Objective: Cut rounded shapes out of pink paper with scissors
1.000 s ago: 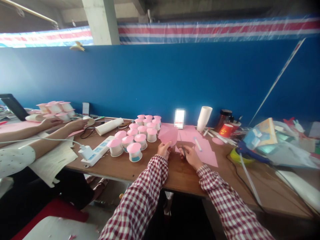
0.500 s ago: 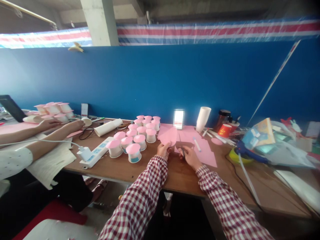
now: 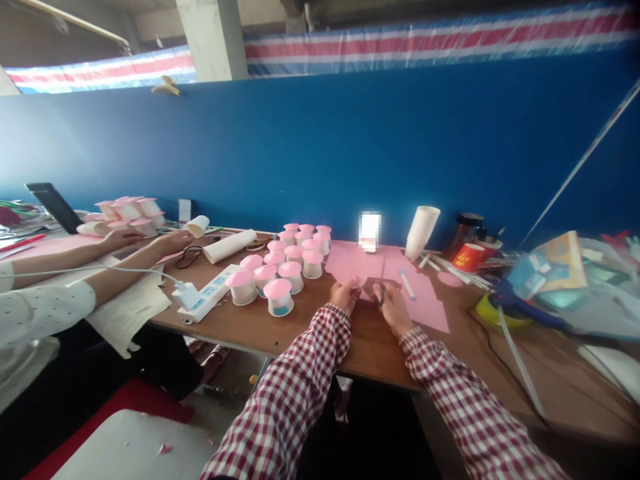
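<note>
My left hand (image 3: 345, 297) is closed on the lower edge of a piece of pink paper (image 3: 352, 271), thumb on top. My right hand (image 3: 394, 309) grips a pair of scissors (image 3: 382, 294) by its handles, the thin blades pointing up and away, just right of the held paper. Whether the blades touch the paper I cannot tell. Beneath and behind lie more pink sheets (image 3: 431, 311), with a pale marker-like stick (image 3: 407, 285) on them. To the left stand several white paper cups (image 3: 243, 293) topped with pink discs.
A stack of white cups (image 3: 421, 233) leans behind the sheets, near a glowing phone (image 3: 369, 233). Right of it are a red cup (image 3: 467, 258), a dark jar and a plastic bag (image 3: 595, 293). At left, a power strip (image 3: 213, 293) borders a co-worker's arms (image 3: 117, 280), one hand near a white cup.
The view has shifted, so most things sit further right. The held pink paper is tilted lower over the sheets. The co-worker's white cup has turned and stands out more. Both my grips stay.
</note>
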The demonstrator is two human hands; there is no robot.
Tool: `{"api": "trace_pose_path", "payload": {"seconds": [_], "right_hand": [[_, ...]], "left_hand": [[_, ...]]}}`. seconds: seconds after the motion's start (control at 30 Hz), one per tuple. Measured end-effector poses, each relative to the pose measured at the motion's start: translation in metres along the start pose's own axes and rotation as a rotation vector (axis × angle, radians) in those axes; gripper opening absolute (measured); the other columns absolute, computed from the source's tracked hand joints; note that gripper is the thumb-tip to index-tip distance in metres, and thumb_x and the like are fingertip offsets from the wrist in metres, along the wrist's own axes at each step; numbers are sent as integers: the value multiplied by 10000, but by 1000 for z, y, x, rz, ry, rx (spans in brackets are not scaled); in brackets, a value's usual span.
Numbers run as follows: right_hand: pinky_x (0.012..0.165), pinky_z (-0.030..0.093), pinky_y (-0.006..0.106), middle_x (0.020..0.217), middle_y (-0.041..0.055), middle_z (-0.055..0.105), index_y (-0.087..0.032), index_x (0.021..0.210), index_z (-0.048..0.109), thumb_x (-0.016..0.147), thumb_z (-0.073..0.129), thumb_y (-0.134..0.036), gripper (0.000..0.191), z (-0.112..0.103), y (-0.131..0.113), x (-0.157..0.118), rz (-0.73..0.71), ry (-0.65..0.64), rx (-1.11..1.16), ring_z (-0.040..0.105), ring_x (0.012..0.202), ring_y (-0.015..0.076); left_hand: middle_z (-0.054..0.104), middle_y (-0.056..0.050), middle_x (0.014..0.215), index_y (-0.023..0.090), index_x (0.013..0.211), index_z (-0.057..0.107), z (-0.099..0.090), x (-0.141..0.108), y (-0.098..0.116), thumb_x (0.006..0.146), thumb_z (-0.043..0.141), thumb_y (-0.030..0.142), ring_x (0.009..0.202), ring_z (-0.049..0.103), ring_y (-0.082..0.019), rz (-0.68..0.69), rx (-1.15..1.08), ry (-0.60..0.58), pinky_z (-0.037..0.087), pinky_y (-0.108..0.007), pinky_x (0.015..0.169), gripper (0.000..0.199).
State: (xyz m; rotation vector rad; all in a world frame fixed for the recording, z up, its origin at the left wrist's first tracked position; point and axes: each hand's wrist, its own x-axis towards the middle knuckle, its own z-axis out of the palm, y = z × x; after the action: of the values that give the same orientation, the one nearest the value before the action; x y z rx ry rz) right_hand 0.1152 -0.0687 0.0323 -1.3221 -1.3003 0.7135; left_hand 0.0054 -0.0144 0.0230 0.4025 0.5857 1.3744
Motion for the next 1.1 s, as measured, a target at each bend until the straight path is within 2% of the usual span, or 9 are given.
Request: {"api": "trace_pose_path", "payload": {"seconds": [0.13, 0.23, 0.43, 0.57, 0.9, 1.1], "right_hand": [[609, 499, 318, 746, 72, 667, -147, 965, 610, 786, 534, -527, 426, -1, 0, 1, -32, -58, -19, 612, 660, 200], [617, 512, 331, 761, 70, 670, -136, 990, 597, 781, 534, -534, 453, -1, 1, 0, -9, -99, 6, 619, 652, 197], [649, 529, 331, 826, 81, 673, -135, 1030, 575, 792, 542, -505, 442, 0, 8, 1, -36, -158, 50, 636, 678, 190], [675, 536, 335, 902, 91, 673, -160, 1056, 571, 801, 545, -479, 409, 1, 11, 1, -61, -191, 92, 643, 729, 194], [577, 519, 307, 665, 30, 612, -151, 1067, 596, 789, 560, -475, 429, 3, 11, -1, -22, -253, 98, 594, 592, 167], [541, 506, 297, 633, 17, 589, -141, 1067, 607, 775, 568, -478, 448, 2, 10, -2, -27, -259, 81, 575, 561, 158]], "left_hand": [[635, -42, 692, 100, 781, 621, -6, 0, 1, 586, 749, 108, 592, 597, -104, -20, -2, -45, 460, -182, 494, 233], [634, -41, 689, 100, 775, 619, -7, 0, 0, 578, 757, 117, 594, 599, -107, 0, -22, -57, 455, -178, 485, 241], [621, -38, 623, 86, 712, 610, -2, -1, 3, 595, 734, 73, 516, 566, -82, 4, -26, 45, 446, -163, 448, 172], [638, -54, 656, 78, 742, 622, 0, -4, 5, 596, 745, 75, 535, 582, -95, 7, -10, 61, 468, -174, 460, 190], [654, -72, 721, 83, 801, 623, -1, -4, 5, 622, 737, 96, 609, 616, -131, 11, -3, 27, 508, -232, 554, 212], [645, -81, 700, 72, 778, 618, -1, -5, 4, 648, 717, 110, 567, 595, -114, 14, 17, 14, 486, -215, 518, 167]]}}
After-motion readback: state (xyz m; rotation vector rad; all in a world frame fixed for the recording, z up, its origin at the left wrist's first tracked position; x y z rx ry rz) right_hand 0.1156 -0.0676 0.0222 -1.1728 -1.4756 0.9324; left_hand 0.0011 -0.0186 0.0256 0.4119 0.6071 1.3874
